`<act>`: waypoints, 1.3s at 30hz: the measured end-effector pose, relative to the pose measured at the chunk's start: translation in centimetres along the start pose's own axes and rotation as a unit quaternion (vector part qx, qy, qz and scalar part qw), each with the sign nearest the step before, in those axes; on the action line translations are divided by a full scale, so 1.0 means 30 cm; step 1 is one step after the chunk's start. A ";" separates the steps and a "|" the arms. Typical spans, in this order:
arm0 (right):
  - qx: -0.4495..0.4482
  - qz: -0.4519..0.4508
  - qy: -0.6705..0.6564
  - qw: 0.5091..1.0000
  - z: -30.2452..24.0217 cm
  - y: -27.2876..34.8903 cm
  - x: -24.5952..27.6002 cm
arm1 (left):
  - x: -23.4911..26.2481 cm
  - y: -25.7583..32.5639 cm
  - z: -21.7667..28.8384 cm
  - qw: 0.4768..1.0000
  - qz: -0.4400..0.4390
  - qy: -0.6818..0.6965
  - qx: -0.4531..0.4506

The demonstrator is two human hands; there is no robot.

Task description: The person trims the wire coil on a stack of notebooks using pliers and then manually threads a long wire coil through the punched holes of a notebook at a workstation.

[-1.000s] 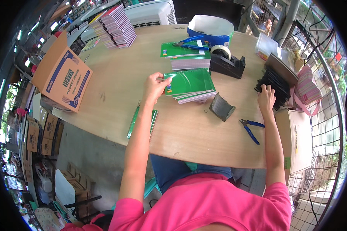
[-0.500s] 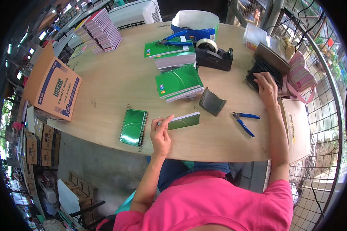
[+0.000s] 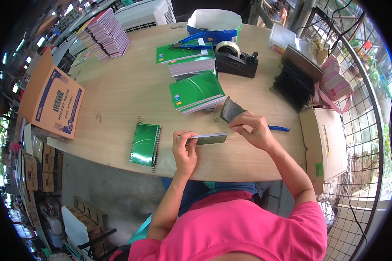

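Thin green notebook [image 3: 210, 138] (edge-on, unbound)

Left hand [image 3: 185, 150]: I see it off the green stack [image 3: 197, 92], now pulled toward 6 o'clock, pinching the notebook [image 3: 208, 138] edge-on above the table's near edge.
Right hand [image 3: 253, 129]: no longer at the black coils [image 3: 294, 89] at 2 o'clock; it now meets the notebook's right end.
Finished notebook [image 3: 145, 143]: newly lying at 9 o'clock of the left hand.

I see a brown cardboard box [image 3: 52, 102] with blue print at the counter's left edge, and stacked brown cartons [image 3: 32, 169] on the floor below it.
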State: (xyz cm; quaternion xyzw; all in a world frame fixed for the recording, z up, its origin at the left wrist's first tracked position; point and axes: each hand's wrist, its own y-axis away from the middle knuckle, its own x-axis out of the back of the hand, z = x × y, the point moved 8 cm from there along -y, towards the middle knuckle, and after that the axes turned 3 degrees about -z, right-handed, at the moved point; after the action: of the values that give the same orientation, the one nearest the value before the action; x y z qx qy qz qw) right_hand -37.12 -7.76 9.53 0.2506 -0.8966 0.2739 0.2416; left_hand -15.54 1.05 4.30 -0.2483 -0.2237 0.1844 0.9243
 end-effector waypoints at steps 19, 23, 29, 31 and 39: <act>-0.003 -0.100 -0.020 0.995 -0.012 0.047 -0.058 | -0.008 0.000 0.026 1.000 -0.008 -0.010 0.009; 0.038 -0.071 0.067 0.995 -0.085 0.036 -0.054 | -0.009 0.007 0.020 1.000 -0.011 -0.008 0.008; -0.006 -0.072 0.132 0.989 -0.093 0.039 -0.068 | -0.017 0.009 0.023 1.000 -0.016 -0.004 -0.003; -0.028 -0.037 0.117 0.992 -0.123 0.033 -0.056 | -0.019 0.005 0.033 1.000 -0.015 0.000 -0.006; -0.114 -0.016 0.244 0.963 -0.009 -0.004 -0.021 | -0.020 0.014 0.049 0.999 -0.023 -0.016 -0.023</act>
State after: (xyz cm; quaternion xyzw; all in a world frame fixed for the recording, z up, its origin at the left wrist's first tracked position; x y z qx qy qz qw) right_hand -36.48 -7.49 9.41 0.1609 -0.8318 0.2189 0.4841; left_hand -16.88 1.67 5.03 -0.2609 -0.2481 0.1618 0.9188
